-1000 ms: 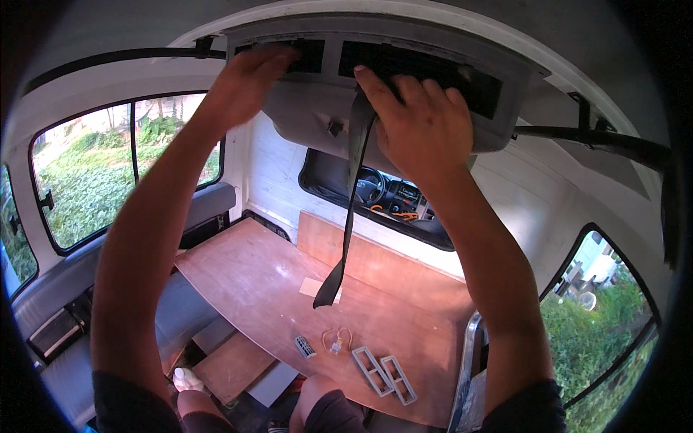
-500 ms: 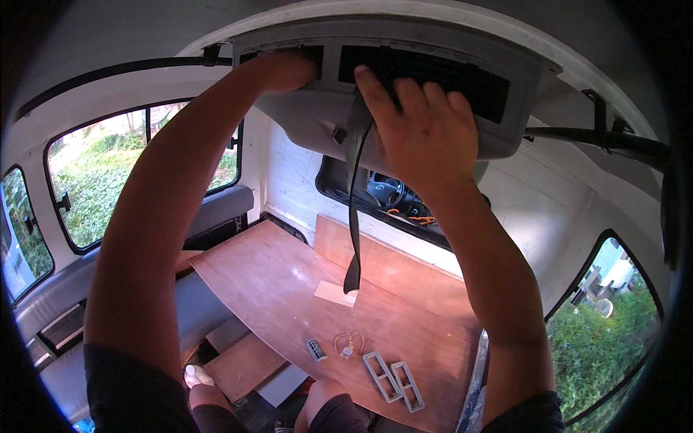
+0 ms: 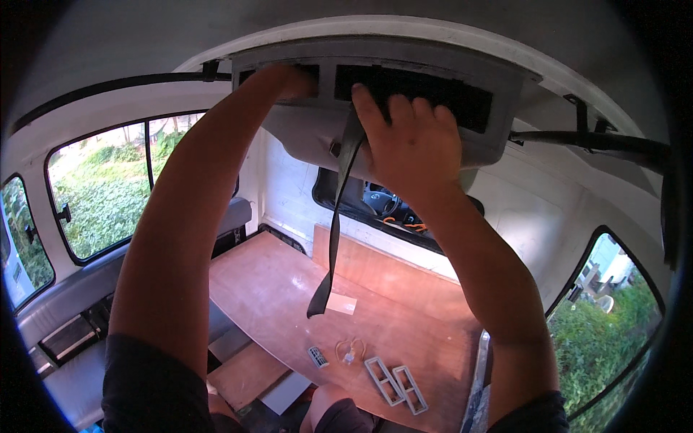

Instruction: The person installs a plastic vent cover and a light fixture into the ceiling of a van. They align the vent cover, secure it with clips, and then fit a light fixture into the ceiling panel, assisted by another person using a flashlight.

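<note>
- The overhead grey unit (image 3: 307,137), with its two dark openings, is set above the desk (image 3: 253,278), in front of both raised arms.
- The left hand (image 3: 290,81) is reached into the left opening (image 3: 312,71); its fingers are hidden inside, and whether they are spread or pinching cannot be told.
- The right hand (image 3: 417,148) is laid over the lower edge of the right opening (image 3: 473,108), index finger extended, the other fingertips slightly apart; its thumb is hidden, so a pinch cannot be told.
- With the inside out of sight, the reach is best guided by touch, slowly, the wrist being held clear of the opening's rim.
- The unit is best steadied by light, even pressure from the right hand, so that the edge is not bent.
- The dark strap (image 3: 336,216), hung beside the right hand, should not be tugged by accident.
- The pale frames (image 3: 385,380) are best left lying flat on the desk.
</note>
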Demonstrator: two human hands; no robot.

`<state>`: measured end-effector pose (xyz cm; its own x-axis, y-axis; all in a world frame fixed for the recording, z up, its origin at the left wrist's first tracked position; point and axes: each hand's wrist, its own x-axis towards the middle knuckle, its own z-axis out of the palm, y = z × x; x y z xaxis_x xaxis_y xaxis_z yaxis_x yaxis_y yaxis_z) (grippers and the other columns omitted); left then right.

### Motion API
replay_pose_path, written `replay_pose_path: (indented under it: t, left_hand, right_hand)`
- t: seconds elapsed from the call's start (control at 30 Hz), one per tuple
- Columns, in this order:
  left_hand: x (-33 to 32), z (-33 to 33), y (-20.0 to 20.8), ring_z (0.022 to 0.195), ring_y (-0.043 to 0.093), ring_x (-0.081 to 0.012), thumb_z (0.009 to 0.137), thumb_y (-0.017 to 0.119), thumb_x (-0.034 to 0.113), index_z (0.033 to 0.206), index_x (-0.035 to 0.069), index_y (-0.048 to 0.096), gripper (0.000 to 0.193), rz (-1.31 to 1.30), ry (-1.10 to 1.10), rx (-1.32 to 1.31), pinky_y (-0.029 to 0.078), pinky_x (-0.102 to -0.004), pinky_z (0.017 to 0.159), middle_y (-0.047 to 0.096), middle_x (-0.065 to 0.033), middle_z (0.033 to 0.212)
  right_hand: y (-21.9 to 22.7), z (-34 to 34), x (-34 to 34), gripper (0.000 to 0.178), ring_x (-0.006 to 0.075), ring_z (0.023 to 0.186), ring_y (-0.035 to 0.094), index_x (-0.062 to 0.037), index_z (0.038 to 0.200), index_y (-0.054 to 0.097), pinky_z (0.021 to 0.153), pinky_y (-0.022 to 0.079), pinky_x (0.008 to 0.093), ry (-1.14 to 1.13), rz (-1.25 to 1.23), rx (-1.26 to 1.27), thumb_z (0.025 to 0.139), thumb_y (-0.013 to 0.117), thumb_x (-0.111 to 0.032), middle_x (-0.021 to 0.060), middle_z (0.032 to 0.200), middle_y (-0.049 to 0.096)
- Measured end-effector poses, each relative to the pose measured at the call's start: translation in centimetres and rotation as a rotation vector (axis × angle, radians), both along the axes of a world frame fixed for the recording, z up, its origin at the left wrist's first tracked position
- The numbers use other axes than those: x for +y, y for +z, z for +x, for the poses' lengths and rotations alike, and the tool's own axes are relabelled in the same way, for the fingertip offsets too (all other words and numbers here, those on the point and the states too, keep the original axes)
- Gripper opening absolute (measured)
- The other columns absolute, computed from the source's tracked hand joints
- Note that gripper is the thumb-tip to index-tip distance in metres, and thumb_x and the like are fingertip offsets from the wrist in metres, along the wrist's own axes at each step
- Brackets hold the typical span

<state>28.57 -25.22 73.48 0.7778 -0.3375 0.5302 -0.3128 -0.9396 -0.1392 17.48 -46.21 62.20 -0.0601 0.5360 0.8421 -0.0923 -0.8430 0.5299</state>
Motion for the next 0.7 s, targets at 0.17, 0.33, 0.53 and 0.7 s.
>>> replay_pose_path:
  t: [0.17, 0.33, 0.53, 0.7]
  left_hand:
    - [0.5, -0.4, -0.1, 0.130, 0.059, -0.0326, 0.092, 0.059, 0.044, 0.136, 0.010, 0.067, 0.056, -0.043, -0.087, 0.027, 0.044, -0.0437, 0.109, 0.062, -0.0168, 0.143]
    - [0.4, -1.7, -0.8, 0.128, 0.061, -0.0347, 0.095, 0.055, 0.041, 0.132, 0.008, 0.069, 0.051, -0.245, -0.184, -0.006, 0.044, -0.0436, 0.110, 0.063, -0.0189, 0.141]
    - [0.1, -2.1, -0.7, 0.123, 0.064, -0.0355, 0.097, 0.050, 0.032, 0.123, 0.006, 0.074, 0.044, 0.101, -0.056, 0.001, 0.044, -0.0431, 0.110, 0.066, -0.0221, 0.134]
    - [-0.3, -0.3, -0.5, 0.113, 0.068, -0.0363, 0.094, 0.050, 0.023, 0.113, 0.003, 0.075, 0.038, 0.486, 0.076, -0.101, 0.050, -0.0455, 0.101, 0.071, -0.0210, 0.122]
  right_hand:
    - [-0.1, 0.1, -0.2, 0.074, 0.0196, 0.070, 0.057, -0.0241, 0.133, 0.066, 0.061, 0.040, 0.0372, 0.028, -0.030, -0.041, 0.061, 0.081, -0.031, 0.0015, 0.082, 0.057]
    - [-0.2, 0.4, -0.3, 0.070, 0.0188, 0.069, 0.056, -0.0262, 0.132, 0.066, 0.061, 0.039, 0.0366, 0.053, -0.033, -0.062, 0.063, 0.079, -0.030, 0.0021, 0.085, 0.060]
    - [-0.4, 0.5, -0.6, 0.061, 0.0207, 0.082, 0.062, -0.0279, 0.131, 0.067, 0.070, 0.043, 0.0379, 0.113, -0.082, -0.110, 0.071, 0.077, -0.037, 0.0049, 0.108, 0.070]
    - [-1.0, -0.2, -1.6, 0.052, 0.0271, 0.107, 0.066, -0.0226, 0.124, 0.070, 0.088, 0.049, 0.0421, 0.232, -0.172, -0.030, 0.073, 0.078, -0.033, 0.0050, 0.126, 0.070]
